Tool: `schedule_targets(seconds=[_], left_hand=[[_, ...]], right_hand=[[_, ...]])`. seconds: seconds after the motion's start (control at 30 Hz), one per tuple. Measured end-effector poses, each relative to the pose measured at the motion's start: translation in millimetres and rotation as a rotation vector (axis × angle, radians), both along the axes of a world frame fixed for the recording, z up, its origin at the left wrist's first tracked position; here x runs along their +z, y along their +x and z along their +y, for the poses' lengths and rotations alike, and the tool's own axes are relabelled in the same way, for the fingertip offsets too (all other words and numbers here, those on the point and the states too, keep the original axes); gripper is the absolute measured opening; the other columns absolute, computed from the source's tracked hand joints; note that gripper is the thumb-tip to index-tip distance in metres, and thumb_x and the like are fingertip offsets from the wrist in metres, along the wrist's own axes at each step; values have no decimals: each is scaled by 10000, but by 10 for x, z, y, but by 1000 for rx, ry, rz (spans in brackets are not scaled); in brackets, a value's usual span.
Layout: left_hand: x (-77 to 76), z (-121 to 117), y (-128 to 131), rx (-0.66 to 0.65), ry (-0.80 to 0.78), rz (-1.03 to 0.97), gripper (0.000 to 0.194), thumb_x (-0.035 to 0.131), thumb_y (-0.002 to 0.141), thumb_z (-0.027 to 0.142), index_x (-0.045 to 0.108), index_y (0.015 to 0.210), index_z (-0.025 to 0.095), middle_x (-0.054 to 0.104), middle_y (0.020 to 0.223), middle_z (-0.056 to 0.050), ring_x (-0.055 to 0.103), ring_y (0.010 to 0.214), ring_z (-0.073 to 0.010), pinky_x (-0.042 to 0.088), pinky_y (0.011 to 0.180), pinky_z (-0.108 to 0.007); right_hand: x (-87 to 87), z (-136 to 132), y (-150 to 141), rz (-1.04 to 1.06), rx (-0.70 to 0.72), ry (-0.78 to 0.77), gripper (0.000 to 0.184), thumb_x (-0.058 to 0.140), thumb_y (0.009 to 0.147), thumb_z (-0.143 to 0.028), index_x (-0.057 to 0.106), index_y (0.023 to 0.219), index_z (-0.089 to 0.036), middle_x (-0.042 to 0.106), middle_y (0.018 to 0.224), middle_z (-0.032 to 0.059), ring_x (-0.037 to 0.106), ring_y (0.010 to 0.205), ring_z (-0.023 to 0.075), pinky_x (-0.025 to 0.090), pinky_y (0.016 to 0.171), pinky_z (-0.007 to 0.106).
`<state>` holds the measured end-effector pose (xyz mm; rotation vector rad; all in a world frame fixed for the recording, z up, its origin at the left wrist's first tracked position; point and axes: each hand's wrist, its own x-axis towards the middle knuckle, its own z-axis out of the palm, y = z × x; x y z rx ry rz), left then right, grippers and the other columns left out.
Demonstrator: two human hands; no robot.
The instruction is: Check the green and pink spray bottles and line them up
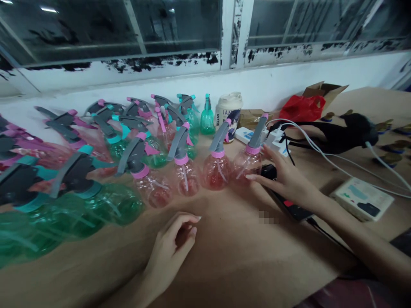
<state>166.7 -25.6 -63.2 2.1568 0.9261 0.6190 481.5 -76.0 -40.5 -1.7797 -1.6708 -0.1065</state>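
Note:
A clear pink spray bottle (245, 164) with a grey trigger head and pink collar stands upright at the right end of the front row. My right hand (278, 173) is around its right side, thumb across the front and forefinger by the shoulder; the other fingers are partly hidden. Left of it stand another pink spray bottle (216, 171) and a third one (186, 177). My left hand (175, 237) hovers low over the brown table, fingers loosely curled and nothing between thumb and forefinger. Green spray bottles (112, 205) are grouped at the left.
Behind the rows are a paper cup (228, 105) and a red plastic bag (302, 108). White chargers (278, 139) with cables, a black phone (290, 207) and a small white box (362, 199) lie on the right. A windowed wall (192, 77) bounds the back.

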Motion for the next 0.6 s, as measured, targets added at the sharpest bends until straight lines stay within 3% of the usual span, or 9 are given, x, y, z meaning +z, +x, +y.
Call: schedule_targets(seconds=[0.13, 0.27, 0.37, 0.47, 0.6], left_hand=[[-10, -24, -9, -26, 20, -42, 173, 458, 872, 151, 541, 966, 270, 609, 977, 14, 599, 914, -137, 475, 787, -275], [-10, -61, -43, -60, 67, -52, 194, 455, 864, 121, 528, 973, 265, 588, 992, 14, 582, 915, -129, 464, 799, -278], [-4, -72, -108, -80, 111, -42, 205, 453, 867, 119, 525, 989, 268, 582, 1001, 13, 575, 923, -130, 461, 807, -286], [11, -63, -208, -73, 156, -22, 199, 451, 873, 133, 517, 1003, 269, 578, 1016, 8, 569, 951, -140, 459, 830, -306], [58, -57, -395, -26, 193, 43, 193, 443, 883, 156, 504, 1013, 285, 576, 1035, 13, 570, 965, -145, 460, 847, -320]], right_hand=[[2, -348, -154, 59, -139, 13, 719, 566, 771, -543, 325, 1345, -184, 462, 1315, 177, 464, 1183, 339, 412, 929, 532], [-2, -575, -435, 78, -171, 24, 597, 542, 793, -526, 409, 1262, -180, 543, 1205, 153, 527, 1098, 321, 445, 897, 518], [-42, -596, -658, 48, -75, -35, 484, 547, 807, -488, 470, 1190, -202, 563, 1152, 114, 537, 1079, 286, 468, 886, 474], [-101, -527, -850, -21, 111, -152, 404, 530, 841, -426, 494, 1180, -210, 551, 1185, 94, 508, 1130, 249, 438, 947, 446], [-184, -400, -1077, -96, 301, -232, 367, 531, 850, -401, 537, 1167, -218, 535, 1251, 93, 475, 1180, 251, 412, 977, 474]])
